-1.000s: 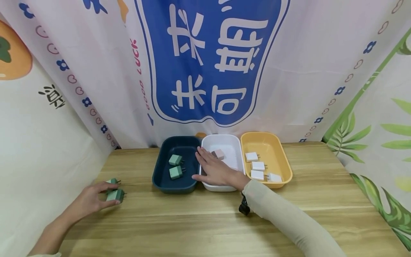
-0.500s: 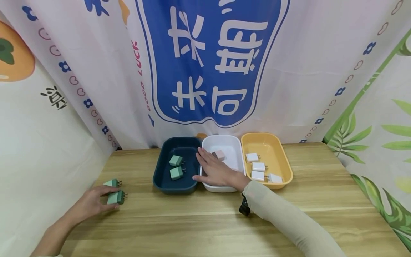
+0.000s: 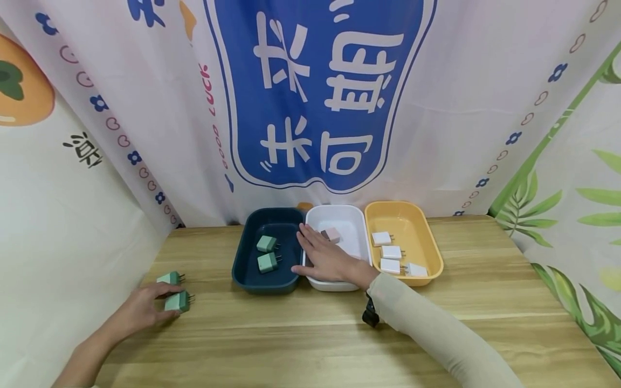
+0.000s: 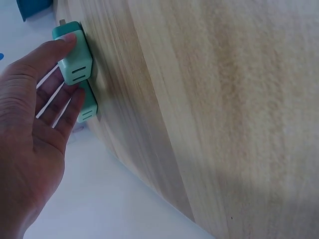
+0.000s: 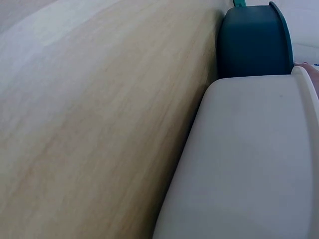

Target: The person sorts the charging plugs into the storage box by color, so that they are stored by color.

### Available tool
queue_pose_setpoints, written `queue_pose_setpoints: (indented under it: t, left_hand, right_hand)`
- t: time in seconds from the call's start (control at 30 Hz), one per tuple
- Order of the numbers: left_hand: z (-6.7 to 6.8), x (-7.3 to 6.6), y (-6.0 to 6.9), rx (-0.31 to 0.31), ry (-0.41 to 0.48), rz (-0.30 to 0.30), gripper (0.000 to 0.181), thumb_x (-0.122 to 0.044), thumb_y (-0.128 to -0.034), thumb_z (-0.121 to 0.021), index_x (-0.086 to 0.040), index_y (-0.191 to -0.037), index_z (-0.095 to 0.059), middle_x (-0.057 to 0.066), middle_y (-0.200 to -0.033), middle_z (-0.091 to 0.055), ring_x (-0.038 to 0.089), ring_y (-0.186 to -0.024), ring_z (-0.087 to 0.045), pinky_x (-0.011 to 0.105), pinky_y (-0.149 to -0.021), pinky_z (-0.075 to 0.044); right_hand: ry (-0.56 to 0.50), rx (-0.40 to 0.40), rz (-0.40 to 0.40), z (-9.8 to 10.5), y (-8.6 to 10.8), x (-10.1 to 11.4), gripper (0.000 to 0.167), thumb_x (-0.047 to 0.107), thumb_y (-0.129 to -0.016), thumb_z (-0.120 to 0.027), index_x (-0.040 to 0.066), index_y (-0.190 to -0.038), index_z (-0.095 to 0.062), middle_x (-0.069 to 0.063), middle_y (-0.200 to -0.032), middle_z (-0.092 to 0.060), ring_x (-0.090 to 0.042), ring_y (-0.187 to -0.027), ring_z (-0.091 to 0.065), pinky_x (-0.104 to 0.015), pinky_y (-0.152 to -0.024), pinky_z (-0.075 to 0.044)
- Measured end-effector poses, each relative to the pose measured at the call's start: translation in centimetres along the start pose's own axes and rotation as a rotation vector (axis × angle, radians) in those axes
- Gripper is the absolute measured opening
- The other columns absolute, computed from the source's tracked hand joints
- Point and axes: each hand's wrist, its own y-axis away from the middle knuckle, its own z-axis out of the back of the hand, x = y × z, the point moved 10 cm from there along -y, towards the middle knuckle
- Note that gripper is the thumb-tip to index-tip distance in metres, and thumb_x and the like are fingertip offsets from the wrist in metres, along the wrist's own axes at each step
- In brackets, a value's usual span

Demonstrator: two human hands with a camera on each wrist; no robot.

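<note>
On the left of the table in the head view, my left hand (image 3: 138, 311) pinches a green charger plug (image 3: 177, 302) between thumb and fingers. A second green plug (image 3: 168, 277) lies just beyond it, by the fingertips. The left wrist view shows the thumb on the held charger plug (image 4: 76, 59) and the other plug (image 4: 87, 103) close behind. My right hand (image 3: 327, 258) lies flat with fingers extended over the white tray (image 3: 361, 223), fingertips at the rim beside the dark blue tray (image 3: 237, 264). It partly covers that tray; a pink plug (image 3: 332, 234) shows past the fingers.
Two green plugs (image 3: 267, 262) lie inside the dark blue tray. To the right, a yellow tray (image 3: 429, 237) holds several white plugs (image 3: 391, 252). All three trays stand side by side at the back of the wooden table (image 3: 301, 334), against a printed curtain (image 3: 441, 134).
My left fingers have slid off the farther green plug and now lie between the two plugs, on the nearer one. The right hand has stayed in place.
</note>
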Motion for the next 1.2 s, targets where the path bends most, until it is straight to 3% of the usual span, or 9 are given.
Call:
queue_pose_setpoints:
  t: [0.47, 0.63, 0.8, 0.93, 1.2]
  left_hand:
    - [0.3, -1.0, -0.7, -0.022, 0.010, -0.027, 0.055, -0.013, -0.0636, -0.101, -0.003, -0.112, -0.077, 0.015, -0.105, -0.078, 0.007, -0.086, -0.069, 0.028, -0.068, -0.060]
    - [0.6, -1.5, -1.4, -0.010, 0.007, -0.005, 0.055, -0.015, -0.0654, -0.101, -0.003, -0.114, -0.077, 0.017, -0.108, -0.077, 0.010, -0.086, -0.069, 0.029, -0.068, -0.059]
    - [1.2, -2.5, -2.3, -0.026, 0.037, -0.047, 0.051, -0.009, -0.0656, -0.099, -0.002, -0.111, -0.076, 0.005, -0.099, -0.077, 0.002, -0.084, -0.065, 0.030, -0.066, -0.059]
    - [1.6, -3.3, -2.9, -0.043, 0.044, -0.082, 0.050, -0.006, -0.0650, -0.099, -0.003, -0.109, -0.076, 0.005, -0.099, -0.077, -0.001, -0.084, -0.064, 0.031, -0.066, -0.060]
    - [2.1, -3.9, -3.9, -0.051, 0.059, -0.073, 0.051, -0.006, -0.0681, -0.098, -0.004, -0.114, -0.075, 0.006, -0.105, -0.077, 0.002, -0.086, -0.066, 0.032, -0.067, -0.060]
  right_hand:
    - [0.000, -0.009, 0.004, -0.3, -0.1, -0.1, 0.097, 0.071, -0.105, -0.040, 0.002, -0.169, -0.015, -0.014, -0.178, 0.000, -0.028, -0.165, -0.002, -0.057, -0.130, -0.018]
    - [0.005, -0.014, 0.005, -0.2, -0.2, -0.2, 0.096, 0.071, -0.105, -0.040, 0.003, -0.169, -0.015, -0.015, -0.178, -0.001, -0.028, -0.165, -0.001, -0.057, -0.130, -0.018]
    - [0.008, -0.006, -0.005, -0.3, -0.2, -0.3, 0.096, 0.072, -0.105, -0.039, 0.005, -0.170, -0.012, -0.013, -0.179, 0.002, -0.026, -0.165, 0.001, -0.056, -0.130, -0.017]
    - [0.002, -0.013, -0.002, -0.2, -0.2, -0.2, 0.096, 0.071, -0.105, -0.040, 0.004, -0.169, -0.014, -0.014, -0.178, 0.000, -0.027, -0.165, 0.000, -0.056, -0.130, -0.018]
    - [-0.001, -0.010, -0.008, -0.2, -0.2, -0.3, 0.096, 0.071, -0.105, -0.040, 0.004, -0.169, -0.014, -0.012, -0.179, 0.002, -0.027, -0.165, 0.000, -0.057, -0.130, -0.017]
